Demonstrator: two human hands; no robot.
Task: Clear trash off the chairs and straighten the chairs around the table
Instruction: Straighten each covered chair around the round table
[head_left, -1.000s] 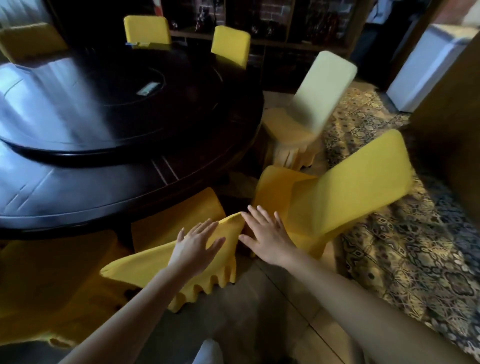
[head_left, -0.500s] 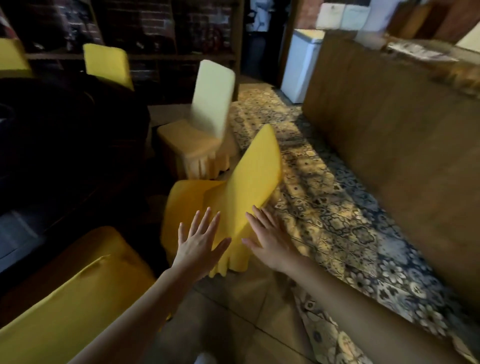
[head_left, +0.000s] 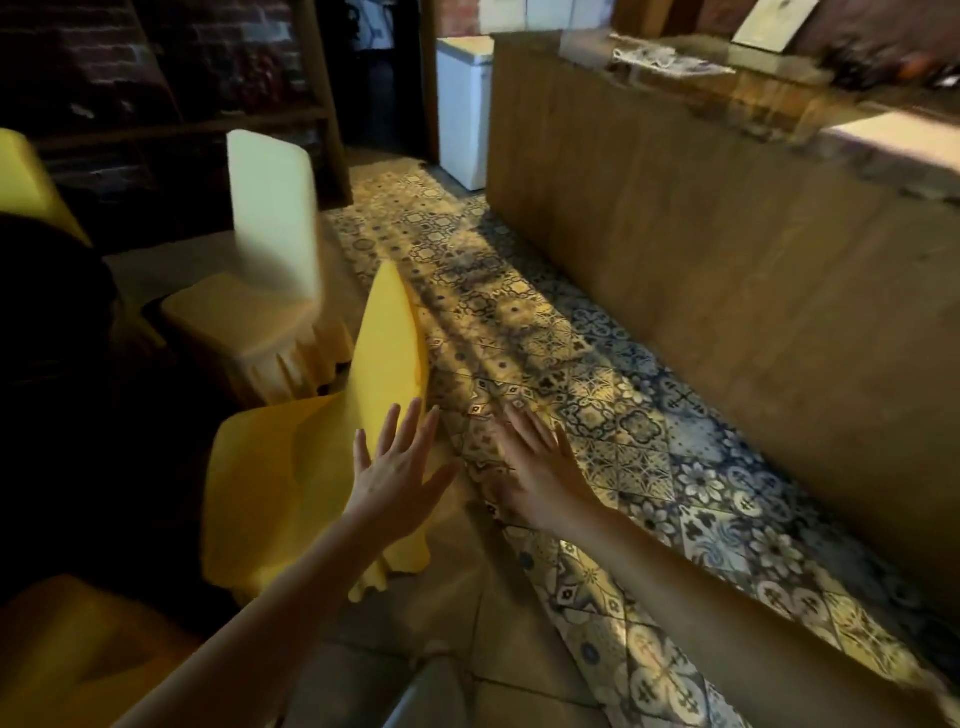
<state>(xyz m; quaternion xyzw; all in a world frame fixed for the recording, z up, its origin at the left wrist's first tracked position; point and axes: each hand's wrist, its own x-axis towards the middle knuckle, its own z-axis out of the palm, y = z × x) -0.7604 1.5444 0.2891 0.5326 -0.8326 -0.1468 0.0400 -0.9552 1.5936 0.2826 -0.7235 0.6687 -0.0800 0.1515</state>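
A chair in a bright yellow cover (head_left: 291, 467) stands in front of me, its backrest seen edge-on. My left hand (head_left: 400, 467) is spread flat with straight fingers over the lower backrest; contact cannot be told. My right hand (head_left: 540, 467) hovers with fingers spread, just right of that chair, above the patterned floor. A pale cream-covered chair (head_left: 270, 291) stands behind it. Another yellow chair (head_left: 72, 654) is at the bottom left. The dark round table (head_left: 47, 322) fills the left edge. No trash shows on the seats.
A long wooden counter (head_left: 727, 249) runs along the right, leaving an aisle of patterned tiles (head_left: 597, 395). A white cabinet (head_left: 465, 109) stands at its far end. Brick wall and shelves (head_left: 171, 119) lie behind the chairs. One more yellow chair back (head_left: 21, 176) shows far left.
My view swung right from the table toward the counter aisle. Both hands left the nearest chair's backrest and now reach the following yellow chair, fingers spread throughout.
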